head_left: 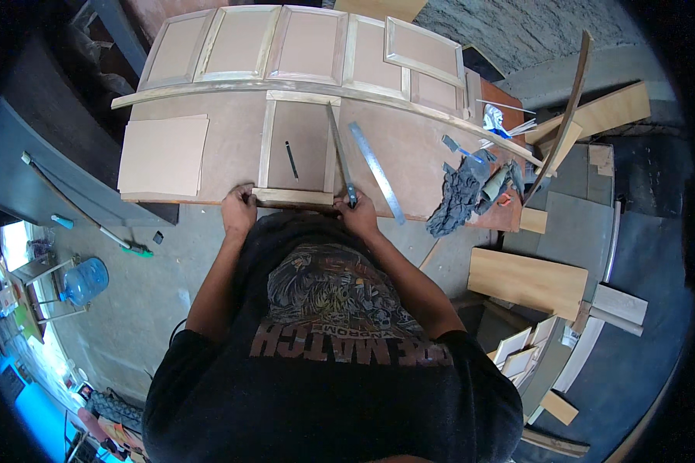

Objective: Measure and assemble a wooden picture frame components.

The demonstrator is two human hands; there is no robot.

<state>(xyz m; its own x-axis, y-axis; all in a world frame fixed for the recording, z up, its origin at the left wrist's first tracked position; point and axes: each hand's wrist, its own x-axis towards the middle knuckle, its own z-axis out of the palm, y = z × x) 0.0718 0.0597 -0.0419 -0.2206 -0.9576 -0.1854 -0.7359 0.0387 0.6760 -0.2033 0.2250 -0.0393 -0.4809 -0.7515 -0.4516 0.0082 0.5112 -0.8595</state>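
In front of me on the brown table [232, 123] lies a narrow rectangular wooden frame [293, 196] made of pale strips. At its near left corner, my left hand [240, 211] is closed with bent fingertips on the wood. My right hand [357, 214] grips the near right corner the same way. A long thin metal tool with a dark end [340, 150] lies along the frame's right strip, its near end against my right fingers. Inside the frame rests a dark pencil [291, 160]. To the right lies a steel ruler [376, 174].
A long wooden batten [316, 86] crosses the table, with several framed panels [306, 42] behind it. Thin flat sheets [162, 156] are stacked at left. Dark crumpled cloth [462, 193] and a small brush [457, 147] lie at right. Boards [527, 282] stand beyond the table's right end.
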